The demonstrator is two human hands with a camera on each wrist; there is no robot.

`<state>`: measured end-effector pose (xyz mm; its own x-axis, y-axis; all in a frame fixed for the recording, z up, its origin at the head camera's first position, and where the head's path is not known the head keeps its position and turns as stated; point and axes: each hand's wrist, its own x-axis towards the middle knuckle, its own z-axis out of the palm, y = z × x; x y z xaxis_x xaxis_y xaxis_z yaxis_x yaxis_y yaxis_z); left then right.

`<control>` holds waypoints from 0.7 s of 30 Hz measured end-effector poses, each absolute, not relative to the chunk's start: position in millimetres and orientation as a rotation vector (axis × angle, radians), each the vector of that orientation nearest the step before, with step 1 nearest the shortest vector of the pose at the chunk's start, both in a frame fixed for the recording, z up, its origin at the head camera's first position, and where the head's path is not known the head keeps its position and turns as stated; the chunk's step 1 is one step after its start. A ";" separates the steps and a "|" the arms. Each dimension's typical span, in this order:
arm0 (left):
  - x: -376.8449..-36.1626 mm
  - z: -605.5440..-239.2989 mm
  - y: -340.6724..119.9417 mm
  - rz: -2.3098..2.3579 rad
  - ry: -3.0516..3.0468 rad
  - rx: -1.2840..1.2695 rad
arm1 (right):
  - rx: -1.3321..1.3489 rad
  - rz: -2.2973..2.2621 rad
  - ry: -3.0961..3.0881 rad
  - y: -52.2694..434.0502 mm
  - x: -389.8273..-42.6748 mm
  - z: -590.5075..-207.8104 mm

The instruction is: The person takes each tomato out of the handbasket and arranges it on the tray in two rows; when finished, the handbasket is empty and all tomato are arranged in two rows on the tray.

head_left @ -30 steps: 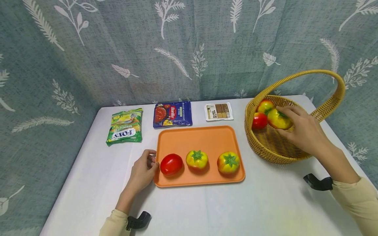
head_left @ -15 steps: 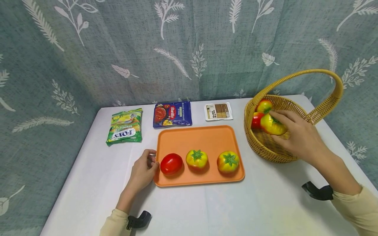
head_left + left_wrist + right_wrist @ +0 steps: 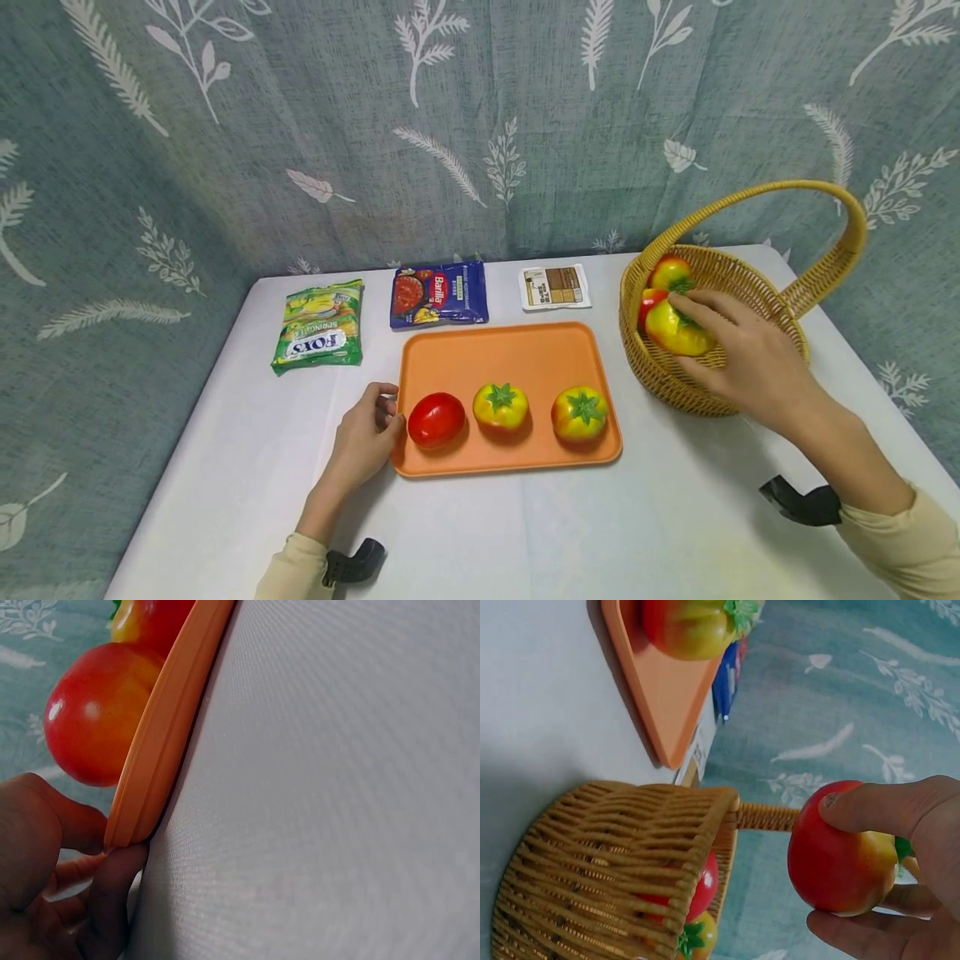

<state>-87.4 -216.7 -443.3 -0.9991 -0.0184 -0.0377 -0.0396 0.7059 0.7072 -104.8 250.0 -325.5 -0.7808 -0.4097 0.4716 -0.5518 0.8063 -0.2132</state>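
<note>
My right hand (image 3: 753, 358) holds a yellow-red toy tomato (image 3: 678, 332) with a green leafy top, gripped between thumb and fingers. The right wrist view shows this tomato raised above the rim of the wicker basket (image 3: 592, 862). Two more pieces lie inside the basket: a tomato (image 3: 670, 272) with a green top and a red one (image 3: 648, 305), partly covered. At the left edge of the orange tray (image 3: 498, 350), my left hand (image 3: 365, 433) pinches the rim. On the tray sit a smooth red tomato (image 3: 437, 420) and two yellow-green tomatoes (image 3: 500, 407) with leafy tops.
Behind the tray lie a blue Barilla pouch (image 3: 438, 293) and a small white-and-brown packet (image 3: 555, 287). A green Foys bag (image 3: 318, 325) is at the left. The basket's tall handle (image 3: 780, 187) arches over its opening. A patterned curtain (image 3: 525, 125) hangs behind the white table.
The right hand has moved left and slightly toward me across the basket with the tomato in its grip. The left hand and tray stay in place.
</note>
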 end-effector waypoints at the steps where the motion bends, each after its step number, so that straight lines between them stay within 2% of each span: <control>1: -87.5 -443.2 -216.6 1.193 2.873 -0.052 | 0.725 0.483 -2.585 249.1 -104.2 -325.4; 21: -87.9 -440.9 -216.6 1.201 2.838 -0.090 | 0.806 0.543 -2.571 222.2 -106.0 -330.2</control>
<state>-87.9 -216.6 -440.9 -0.9966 -0.0305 -0.0770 -0.0765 0.6950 0.7149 -106.0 222.2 -330.2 -0.7585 -0.4518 0.4696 -0.6032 0.7596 -0.2434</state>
